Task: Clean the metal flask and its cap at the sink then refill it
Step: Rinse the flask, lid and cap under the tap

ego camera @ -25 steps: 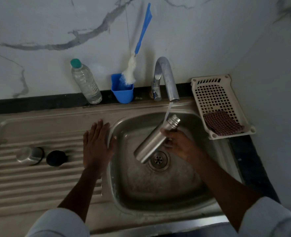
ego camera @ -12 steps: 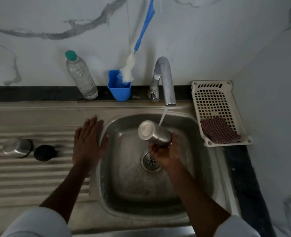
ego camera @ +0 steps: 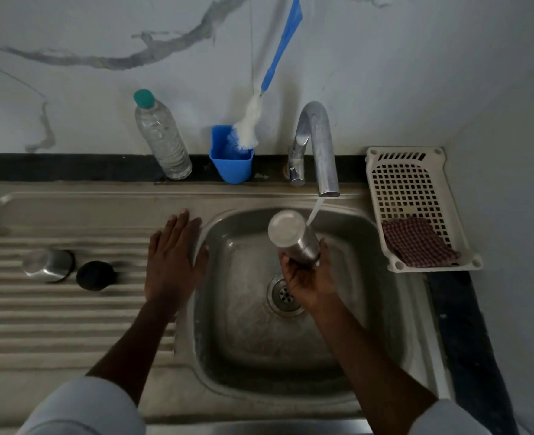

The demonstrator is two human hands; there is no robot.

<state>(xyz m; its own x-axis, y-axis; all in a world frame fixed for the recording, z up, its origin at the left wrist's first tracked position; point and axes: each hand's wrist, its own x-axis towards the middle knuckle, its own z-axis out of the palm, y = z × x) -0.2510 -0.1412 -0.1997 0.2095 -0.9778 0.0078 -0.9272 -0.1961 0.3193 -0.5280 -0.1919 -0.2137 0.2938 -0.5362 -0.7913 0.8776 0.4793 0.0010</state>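
From the head camera, the metal flask (ego camera: 294, 238) is now upended over the sink basin (ego camera: 253, 334), its round base tipped up toward the camera, where a second ago it lay slanted with its mouth under the stream. The right hand (ego camera: 309, 282) grips its lower body from beneath, fingers curled round the brushed steel. Water from the curved chrome tap (ego camera: 319, 146) runs down just beyond those fingertips, beside the flask.

The left hand (ego camera: 173, 262) still lies flat, fingers straight, on the ridged steel drainboard (ego camera: 39, 324) at the basin's edge. Left of it stand a steel cap (ego camera: 48, 265) and a black round cap (ego camera: 95, 275).

No readable writing shows on the flask or the ribbed clear plastic bottle (ego camera: 160, 136).
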